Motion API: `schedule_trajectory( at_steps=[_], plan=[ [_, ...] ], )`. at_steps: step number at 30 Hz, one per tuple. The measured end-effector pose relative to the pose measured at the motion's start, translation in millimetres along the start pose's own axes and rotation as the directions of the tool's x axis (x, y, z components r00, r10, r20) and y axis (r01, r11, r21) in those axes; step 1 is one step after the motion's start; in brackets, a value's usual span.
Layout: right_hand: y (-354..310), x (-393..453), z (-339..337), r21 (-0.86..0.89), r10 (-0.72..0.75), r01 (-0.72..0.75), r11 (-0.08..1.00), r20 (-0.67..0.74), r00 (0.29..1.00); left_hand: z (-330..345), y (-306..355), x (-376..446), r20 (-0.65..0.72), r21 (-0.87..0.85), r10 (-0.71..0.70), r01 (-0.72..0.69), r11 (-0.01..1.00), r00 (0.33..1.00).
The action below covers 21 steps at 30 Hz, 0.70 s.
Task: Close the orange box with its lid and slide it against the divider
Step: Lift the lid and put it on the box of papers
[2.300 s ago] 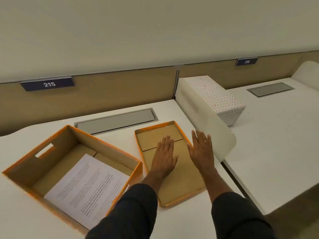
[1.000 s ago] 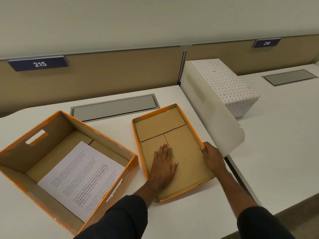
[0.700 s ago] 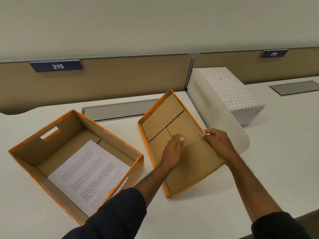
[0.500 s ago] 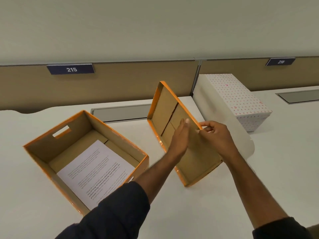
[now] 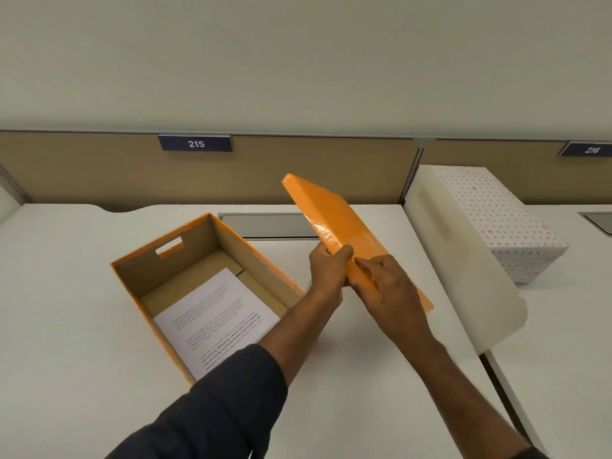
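Note:
The orange box (image 5: 139, 293) stands open on the white desk, left of centre, with a printed sheet (image 5: 215, 319) lying on its cardboard floor. The orange lid (image 5: 334, 220) is off the desk and tilted steeply, its glossy orange top facing me. My left hand (image 5: 328, 270) grips the lid's near-left edge, thumb on the orange face. My right hand (image 5: 387, 289) holds the lid from the right, fingers spread on its top face. The white curved divider (image 5: 463, 270) rises just right of the lid.
A dotted white box (image 5: 506, 226) sits beyond the divider on the neighbouring desk. A grey cable flap (image 5: 268, 225) lies in the desk behind the orange box. A tan back panel (image 5: 99, 167) with the sign 215 runs along the desk's far edge.
The lid lay flat, inside up, under both hands. I lifted it off the desk and flipped it over, so its orange top now faces me. The box stayed put.

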State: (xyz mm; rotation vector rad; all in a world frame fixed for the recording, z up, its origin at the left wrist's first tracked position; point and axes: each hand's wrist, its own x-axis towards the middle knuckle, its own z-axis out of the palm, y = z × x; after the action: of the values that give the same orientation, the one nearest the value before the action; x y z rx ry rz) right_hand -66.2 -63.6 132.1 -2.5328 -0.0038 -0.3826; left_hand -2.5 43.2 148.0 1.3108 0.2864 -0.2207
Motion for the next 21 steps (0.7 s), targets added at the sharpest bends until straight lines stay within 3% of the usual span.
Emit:
schedule_trajectory(
  at_steps=[2, 5, 8, 12, 16, 21],
  plan=[
    [7, 8, -2, 0.048, 0.001, -0.003, 0.999, 0.023, 1.000, -14, 2, 2, -0.005, -0.008, -0.007, 0.007, 1.000, 1.000],
    [28, 29, -7, 0.186, 0.151, -0.150, 0.971, 0.012, 0.989, -36, 8, 3, -0.005, 0.004, 0.001, -0.001, 1.000, 1.000],
    [52, 56, -6, 0.100, 0.284, -0.285, 0.953, 0.024, 0.959, -61, 13, 4, 0.028, 0.009, 0.023, -0.023, 1.000, 0.999],
    [63, 86, 8, 0.107, 0.432, -0.464, 0.880, 0.227, 0.873, -88, 18, 2, 0.038, 0.004, 0.063, -0.063, 0.998, 0.997],
    [51, 93, 28, 0.295, 0.446, -0.555, 0.778, 0.363, 0.818, -110, 24, -1, 0.023, -0.039, 0.057, -0.056, 0.998, 0.998],
    [23, 96, 49, 0.399, 0.363, -0.515, 0.759, 0.396, 0.843, -143, 31, -4, -0.069, -0.028, 0.075, -0.077, 0.997, 0.995]
  ],
)
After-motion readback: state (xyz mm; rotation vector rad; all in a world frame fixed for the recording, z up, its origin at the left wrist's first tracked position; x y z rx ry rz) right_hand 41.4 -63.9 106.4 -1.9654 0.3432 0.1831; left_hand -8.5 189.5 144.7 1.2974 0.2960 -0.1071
